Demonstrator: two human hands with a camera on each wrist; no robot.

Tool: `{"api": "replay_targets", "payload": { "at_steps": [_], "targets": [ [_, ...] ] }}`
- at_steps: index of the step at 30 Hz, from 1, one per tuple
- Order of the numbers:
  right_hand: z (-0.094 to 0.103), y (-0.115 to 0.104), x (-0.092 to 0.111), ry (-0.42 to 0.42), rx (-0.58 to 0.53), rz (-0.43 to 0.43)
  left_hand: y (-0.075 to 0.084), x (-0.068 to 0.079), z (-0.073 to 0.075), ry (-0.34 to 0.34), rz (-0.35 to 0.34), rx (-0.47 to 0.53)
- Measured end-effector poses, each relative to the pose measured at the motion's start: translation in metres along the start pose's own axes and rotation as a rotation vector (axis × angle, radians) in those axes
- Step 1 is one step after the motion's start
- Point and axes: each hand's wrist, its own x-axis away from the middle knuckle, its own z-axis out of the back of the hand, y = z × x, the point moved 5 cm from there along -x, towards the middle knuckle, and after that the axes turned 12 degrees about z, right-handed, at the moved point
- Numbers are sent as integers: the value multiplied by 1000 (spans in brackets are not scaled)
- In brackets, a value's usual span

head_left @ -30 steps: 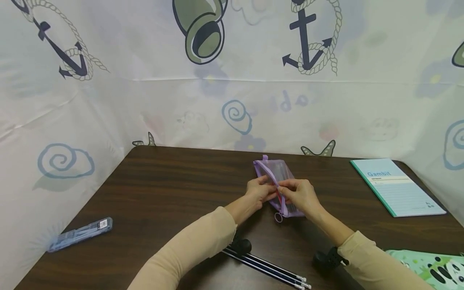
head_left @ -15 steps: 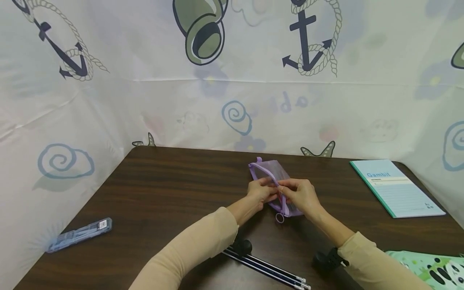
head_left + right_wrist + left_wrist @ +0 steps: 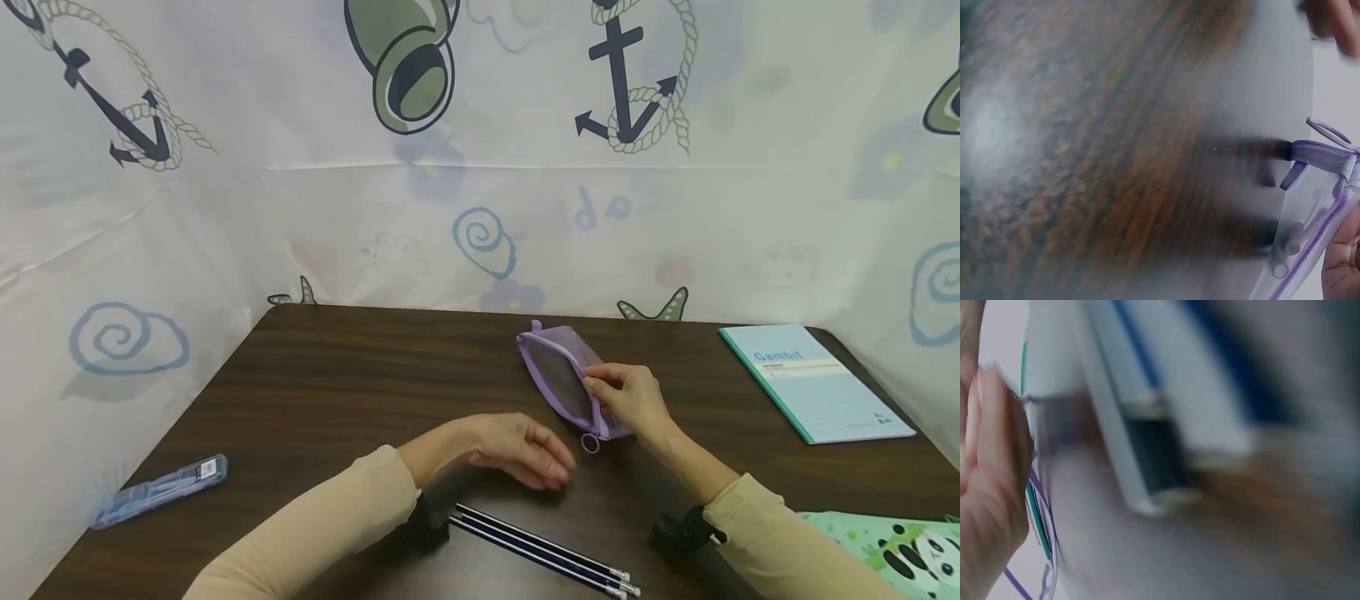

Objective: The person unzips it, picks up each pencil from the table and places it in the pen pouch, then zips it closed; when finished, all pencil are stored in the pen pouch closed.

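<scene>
A purple mesh zip pouch (image 3: 558,354) lies toward the back of the table, its mouth gaping and a ring hanging from the zipper pull. My right hand (image 3: 633,404) pinches the pouch's near-right edge between thumb and fingers. In the right wrist view, fingertips show through the mesh (image 3: 1310,212). My left hand (image 3: 517,450) is apart from the pouch, over the table, fingers loosely bent with nothing in them. Just in front of it lie dark pencils (image 3: 540,550) with white stripes and white-tipped ends, side by side; they loom blurred in the left wrist view.
A light blue notebook (image 3: 817,383) marked "Gambit" lies at the back right. At the front right is a green panda-print case (image 3: 892,542), partly behind the right sleeve. A slim clear-blue plastic case (image 3: 161,492) sits by the left edge. Printed cloth (image 3: 360,208) hangs around the table.
My left hand has let go of the pouch and moved down and left, toward the pencils. The pouch's mouth now gapes wider. My right hand keeps its pinch on the edge.
</scene>
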Motion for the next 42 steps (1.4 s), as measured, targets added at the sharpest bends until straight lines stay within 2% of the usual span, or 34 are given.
{"api": "replay_targets", "payload": {
  "at_steps": [2,4,10,13,17,20,28,32,35,37,39,42],
  "targets": [
    [1,1,0,5,-3,-5,-8,11,-10,-129,29,-170],
    [1,1,0,4,-5,-6,-13,17,-17,-180,19,-268],
    [0,1,0,4,-21,-25,-19,22,-24,-175,-76,-406],
    [-1,0,1,2,-21,-19,-19,24,-27,-127,-139,-518],
    [-1,0,2,1,-17,-16,-13,28,-28,12,-236,-770],
    [-1,0,2,-1,-16,-20,-8,31,-26,88,-279,-909],
    [-1,0,2,-3,-17,-14,0,33,-21,154,-323,-1093],
    [0,0,2,-1,-15,-18,1,32,-18,194,-349,-1154],
    [1,-1,2,-5,-13,-15,1,31,-10,201,-357,-1130],
    [1,-1,2,-8,-10,-7,1,32,-1,193,-337,-1050],
    [2,-1,2,-7,-11,-5,3,33,12,171,-281,-907],
    [1,-1,2,-10,-13,-10,4,38,35,154,-146,-638]
  ]
}}
